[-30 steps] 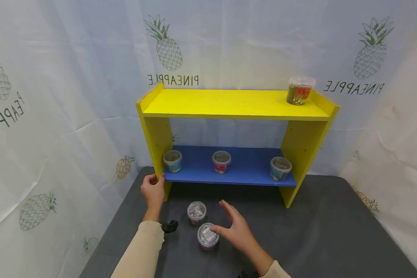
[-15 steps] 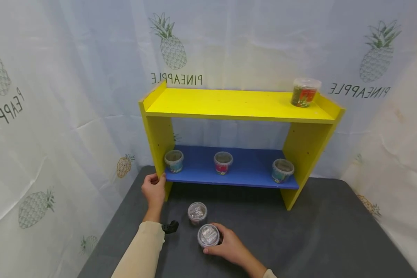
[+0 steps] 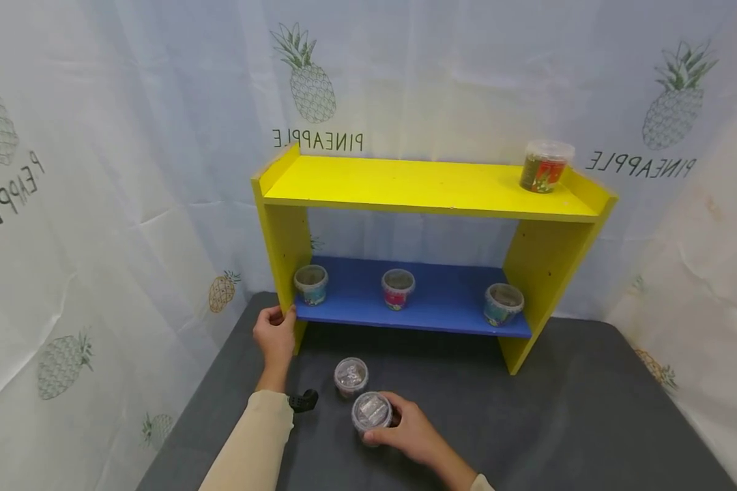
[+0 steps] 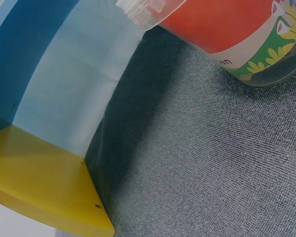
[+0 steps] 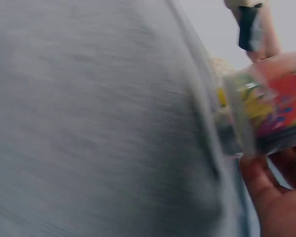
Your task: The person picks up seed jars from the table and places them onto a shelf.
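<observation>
A person's right hand (image 3: 414, 433) curls thumb and fingers around a lidded tub (image 3: 371, 411) on the near side of a dark bench (image 3: 497, 423), the head view looking down on its clear top with something silvery beneath. The right wrist view, though blurred, adds what that angle hides: the tub's printed side in red, yellow and blue; whether its base touches the bench cannot be told. Just beyond sits a second lidded tub (image 3: 351, 377). The left wrist view catches a red tub (image 4: 232, 34) close up, its green label strewn with yellow flowers, details unseen from above. Farther on, the left hand (image 3: 275, 334) pinches the yellow side panel (image 3: 290, 245) of a shelf unit, a grip plain only in the head view. Two blue-sided tubs (image 3: 312, 286) flank a pink one (image 3: 398, 290) on the blue shelf (image 3: 445, 296). A red-labelled jar (image 3: 545, 168) tops the yellow board (image 3: 405, 179), before a pineapple-print curtain (image 3: 454, 82).
</observation>
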Available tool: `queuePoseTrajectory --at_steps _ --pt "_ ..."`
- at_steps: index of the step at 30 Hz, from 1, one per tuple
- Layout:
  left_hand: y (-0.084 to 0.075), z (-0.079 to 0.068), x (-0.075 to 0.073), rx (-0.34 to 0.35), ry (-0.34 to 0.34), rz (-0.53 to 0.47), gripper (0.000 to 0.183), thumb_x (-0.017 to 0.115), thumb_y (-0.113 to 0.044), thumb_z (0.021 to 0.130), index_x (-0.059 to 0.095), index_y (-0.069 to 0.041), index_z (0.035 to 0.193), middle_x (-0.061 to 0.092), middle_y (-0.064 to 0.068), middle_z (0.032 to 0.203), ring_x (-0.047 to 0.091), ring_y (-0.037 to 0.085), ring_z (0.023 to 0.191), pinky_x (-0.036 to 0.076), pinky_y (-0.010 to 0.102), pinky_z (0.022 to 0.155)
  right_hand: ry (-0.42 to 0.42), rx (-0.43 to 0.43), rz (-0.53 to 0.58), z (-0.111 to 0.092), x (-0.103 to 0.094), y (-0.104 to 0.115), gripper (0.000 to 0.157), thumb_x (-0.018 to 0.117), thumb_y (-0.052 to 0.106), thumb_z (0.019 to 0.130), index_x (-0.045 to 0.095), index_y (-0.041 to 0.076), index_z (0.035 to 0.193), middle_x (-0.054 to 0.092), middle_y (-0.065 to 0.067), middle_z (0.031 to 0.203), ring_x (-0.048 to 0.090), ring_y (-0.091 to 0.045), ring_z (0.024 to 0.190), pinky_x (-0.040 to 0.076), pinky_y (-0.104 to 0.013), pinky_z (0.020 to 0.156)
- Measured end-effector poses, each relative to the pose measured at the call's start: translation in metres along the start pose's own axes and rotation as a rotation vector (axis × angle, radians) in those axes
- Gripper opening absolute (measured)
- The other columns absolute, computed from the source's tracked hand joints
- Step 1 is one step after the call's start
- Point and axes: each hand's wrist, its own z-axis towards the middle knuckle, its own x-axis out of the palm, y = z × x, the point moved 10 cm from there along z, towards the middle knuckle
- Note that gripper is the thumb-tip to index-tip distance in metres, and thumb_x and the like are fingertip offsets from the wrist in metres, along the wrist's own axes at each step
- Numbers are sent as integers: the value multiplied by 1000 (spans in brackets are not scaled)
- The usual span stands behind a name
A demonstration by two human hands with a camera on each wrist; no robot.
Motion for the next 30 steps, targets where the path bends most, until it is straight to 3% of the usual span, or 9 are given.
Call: queuePoseTrajectory --at_steps 2,5,13,15,18,23,30 --pt "-1 -1 0 2 0 -2 32 77 -25 85 65 1 98 63 14 91 56 12 75 46 11 61 -40 -37 -23 4 -15 16 58 85 20 75 61 6 126 69 -8 109 63 -5 91 50 -20 81" --pt "-2 -1 1 9 -5 -5 31 77 -24 85 66 2 98 64 15 91 56 12 75 46 10 62 -120 -120 -53 12 -48 57 56 82 20 77 61 6 128 69 -9 111 63 -7 93 51 -22 83" --pt "-1 -1 0 15 0 -17 32 77 -25 85 66 2 99 64 16 92 57 10 75 47 10 62 -323 -459 -114 19 -143 235 53 71 13 86 54 1 134 63 -18 118 63 -12 96 54 -21 83" --pt "1 -1 0 7 0 -19 32 77 -25 85 66 2 99 64 14 92 56 10 75 46 11 62 -371 -481 -157 24 -160 275 52 69 16 88 53 2 136 62 -15 121 61 -14 100 53 -19 85" --pt "3 0 -1 -3 -3 -23 31 77 -25 85 66 1 99 63 12 91 56 11 75 46 12 62 -420 -450 -239 37 -179 318 53 67 26 91 52 7 138 61 -10 125 59 -17 105 51 -17 88" --pt "5 -1 -1 -6 -8 -19 31 77 -26 85 67 0 99 65 13 91 57 10 75 47 13 62 -477 -288 -351 69 -202 343 63 66 50 89 53 10 135 61 -8 125 56 -19 104 50 -23 84" --pt "1 -2 0 -2 -20 1 29 77 -24 85 66 0 96 64 12 89 56 10 73 46 13 61 -447 -55 -389 102 -215 331 76 62 65 84 53 7 133 58 -11 126 54 -25 104 49 -36 86"
